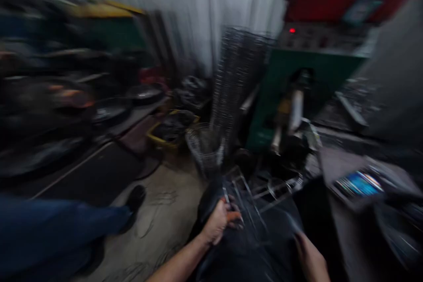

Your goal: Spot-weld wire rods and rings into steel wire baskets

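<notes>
Okay, thin silver wire frame (pixel 253 202) sits low centre, over the dark cloth-covered lap (pixel 231 255). Left hand (pixel 218 224) has fingers closed on its near-left side. Right hand (pixel 310 255) is at the lap's right edge; blur, can't tell if it grips anything. Frame looks light, stiff-ish but springy, probably slick; not brittle, could bend. Best hold: straight outer wires near the corners, watching cut ends. Far edge is tight: round wire basket (pixel 205 145) and tall stack of nested wire mesh (pixel 236 70) stand just beyond, snag risk. Far right: green machine with red top (pixel 325 64). Right: grey bench (pixel 337 163) carrying a lit phone (pixel 360 184). More room left, over pale floor (pixel 178 180), bounded by a yellow-rimmed crate (pixel 161 141) on the far side and a co-worker's blue trouser leg (pixel 66 218) at left.
</notes>
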The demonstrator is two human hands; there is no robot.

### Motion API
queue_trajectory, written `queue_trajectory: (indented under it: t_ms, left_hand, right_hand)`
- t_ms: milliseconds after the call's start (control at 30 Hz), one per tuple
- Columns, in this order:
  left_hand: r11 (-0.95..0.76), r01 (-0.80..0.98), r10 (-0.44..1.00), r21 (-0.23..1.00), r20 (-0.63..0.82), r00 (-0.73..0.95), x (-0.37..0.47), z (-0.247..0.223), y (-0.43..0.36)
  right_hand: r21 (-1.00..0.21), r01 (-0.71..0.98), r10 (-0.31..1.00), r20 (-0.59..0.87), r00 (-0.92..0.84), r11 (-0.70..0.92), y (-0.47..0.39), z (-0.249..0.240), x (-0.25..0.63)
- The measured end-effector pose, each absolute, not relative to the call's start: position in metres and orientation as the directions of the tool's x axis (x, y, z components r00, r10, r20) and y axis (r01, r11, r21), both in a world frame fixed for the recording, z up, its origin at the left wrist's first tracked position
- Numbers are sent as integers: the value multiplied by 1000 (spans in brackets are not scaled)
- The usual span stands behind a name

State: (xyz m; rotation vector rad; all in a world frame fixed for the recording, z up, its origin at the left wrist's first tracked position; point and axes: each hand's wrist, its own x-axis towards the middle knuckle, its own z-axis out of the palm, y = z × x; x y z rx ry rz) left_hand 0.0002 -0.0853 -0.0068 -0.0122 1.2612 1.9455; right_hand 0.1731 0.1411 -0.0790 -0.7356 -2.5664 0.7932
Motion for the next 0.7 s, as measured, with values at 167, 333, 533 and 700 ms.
queue_trajectory:
  t_ms: [167,333,533,700]
  left_hand:
    - [-65,-651,605,756,-489,-628,-6,-7,-84]
    - [-71,-623,602,779,-464,-649,0,-10,-82]
    - [-65,-588,622,806,-428,-656,2,0,-70]
    - [-81,-560,623,825,-397,-674,0,17,-61]
  right_hand:
    - [-479,540,595,-44,-803,692,133,-71,214]
    - [-467,622,646,-132,-752,629,138,-43,208]
    - [-873,395,832,23,-554,287,142,1,146]
    - [-999,12,832,-35,-553,-35,135,26,88]
